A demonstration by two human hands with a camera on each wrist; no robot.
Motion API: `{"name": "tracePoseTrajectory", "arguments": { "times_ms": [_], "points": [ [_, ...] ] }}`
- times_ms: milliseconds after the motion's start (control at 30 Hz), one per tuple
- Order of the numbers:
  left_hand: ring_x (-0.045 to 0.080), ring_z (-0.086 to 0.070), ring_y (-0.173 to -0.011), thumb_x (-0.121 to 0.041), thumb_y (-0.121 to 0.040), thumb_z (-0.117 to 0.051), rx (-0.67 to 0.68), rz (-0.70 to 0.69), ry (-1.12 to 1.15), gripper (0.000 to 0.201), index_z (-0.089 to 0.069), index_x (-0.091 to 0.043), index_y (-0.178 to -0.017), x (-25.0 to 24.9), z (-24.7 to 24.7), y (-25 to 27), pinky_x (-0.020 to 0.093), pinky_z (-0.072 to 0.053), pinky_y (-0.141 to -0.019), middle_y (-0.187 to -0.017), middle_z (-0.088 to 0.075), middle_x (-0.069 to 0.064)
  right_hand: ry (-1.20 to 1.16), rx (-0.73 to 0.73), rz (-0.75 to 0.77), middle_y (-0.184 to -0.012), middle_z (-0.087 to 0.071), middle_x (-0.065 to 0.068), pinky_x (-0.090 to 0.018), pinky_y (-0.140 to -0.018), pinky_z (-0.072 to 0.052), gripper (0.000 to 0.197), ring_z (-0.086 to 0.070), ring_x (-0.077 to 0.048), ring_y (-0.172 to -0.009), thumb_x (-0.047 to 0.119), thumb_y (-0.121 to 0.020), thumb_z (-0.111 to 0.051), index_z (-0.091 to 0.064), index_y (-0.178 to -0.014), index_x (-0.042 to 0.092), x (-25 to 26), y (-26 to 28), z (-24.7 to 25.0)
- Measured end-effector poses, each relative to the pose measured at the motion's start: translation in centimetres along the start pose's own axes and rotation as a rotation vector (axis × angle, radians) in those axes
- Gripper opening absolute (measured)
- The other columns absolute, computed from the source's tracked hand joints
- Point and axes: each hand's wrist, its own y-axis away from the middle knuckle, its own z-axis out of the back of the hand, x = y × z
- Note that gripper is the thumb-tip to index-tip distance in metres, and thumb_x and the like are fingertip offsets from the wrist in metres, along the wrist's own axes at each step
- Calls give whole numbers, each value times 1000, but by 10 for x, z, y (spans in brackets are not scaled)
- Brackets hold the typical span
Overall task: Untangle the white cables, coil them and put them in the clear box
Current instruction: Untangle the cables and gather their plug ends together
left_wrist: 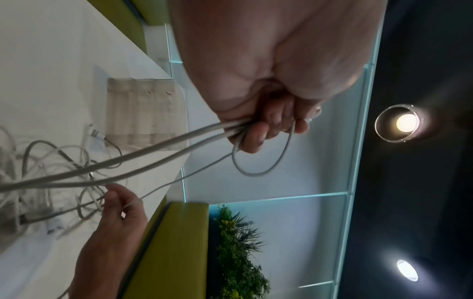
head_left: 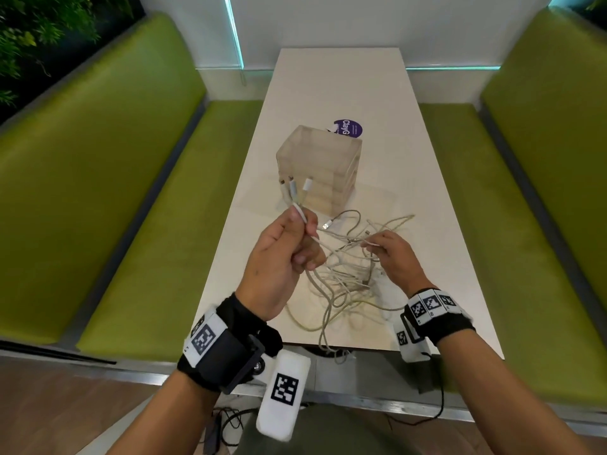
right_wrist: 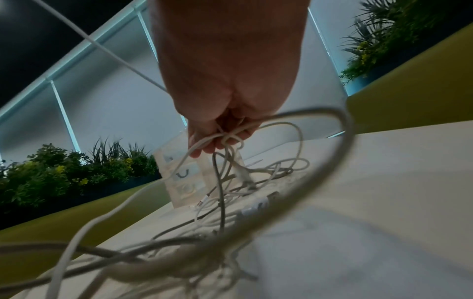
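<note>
A: Where is everything sitting right now?

B: The white cables (head_left: 348, 274) are lying in a loose tangle on the table (head_left: 345, 83), at about five o'clock from the clear box (head_left: 320, 169) and just beside it. One loop is hanging over the near edge. The box itself is standing upright near the middle of the table, and I cannot tell whether anything is lying in it.

A: And the hands?

B: The left hand (head_left: 285, 254) is clamping its curled fingers (left_wrist: 258, 133) round several strands, raised off the table, with their plug ends (head_left: 297, 188) sticking up at twelve o'clock from the fist. The right hand (head_left: 391, 254) is pinching a thin strand at the top of the heap, at three o'clock from the left.

A: So how should the untangling go?

B: My judgement: the left hand is acting as the anchor, so it should be holding those ends steady while the right is working one strand only, following it outward from the fist and lifting it through each crossing. Pulling hard is likely tightening the knots, and the whole heap is probably dragging toward the edge.

A: Anything to watch?

B: The loose USB plug (head_left: 326, 224) at seven o'clock from the box's base could be snagging in a loop; feeding plugs back through crossings looks safer than tugging.
</note>
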Motion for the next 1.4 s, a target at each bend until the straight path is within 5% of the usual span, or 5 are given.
{"name": "tracePoseTrajectory", "arguments": {
  "times_ms": [133, 333, 700, 1200, 1400],
  "points": [
    [9, -23, -51, -43, -94, -39, -123, 41, -197, 35, -49, -12, -81, 7, 16, -14, 21, -33, -52, -58, -23, -8, -119, 28, -21, -101, -64, 2, -11, -86, -43, 19, -59, -16, -99, 9, -91, -59, -71, -106, 9, 9, 11, 7],
    [5, -38, -56, -34, -92, -58, -52, 186, -646, 24, -46, -18, -79, 55, 18, -21, 23, -35, -60, -62, -40, -9, 59, 114, 78, -105, -66, -5, -22, -79, -32, 22, -52, -22, -100, 14, -93, -56, -70, -110, 9, 30, 20, 1],
    [-9, -51, -51, -22, -100, -44, 48, 164, -751, 24, -56, -26, -80, 74, 5, -30, 15, -36, -57, -59, -54, -17, 177, 87, 246, -89, -65, -7, -30, -69, -38, 19, -50, -22, -83, 4, -86, -57, -69, -98, 11, 55, 33, -9],
    [2, -31, -48, -19, -102, -39, -258, -182, -455, 28, -47, -14, -75, 14, 28, -27, 16, -34, -49, -53, -42, -17, 219, 90, 40, -96, -67, -7, -41, -81, -43, 21, -52, -28, -93, 17, -91, -61, -71, -107, 9, 6, 10, -4],
    [7, -37, -53, -27, -99, -45, -211, -63, -753, 23, -55, -17, -81, 33, 38, -29, 27, -36, -57, -58, -40, -13, 165, 16, 113, -98, -71, -4, -19, -78, -28, 30, -53, -27, -93, -5, -86, -55, -71, -107, 11, 15, 15, -3]
  ]
}}
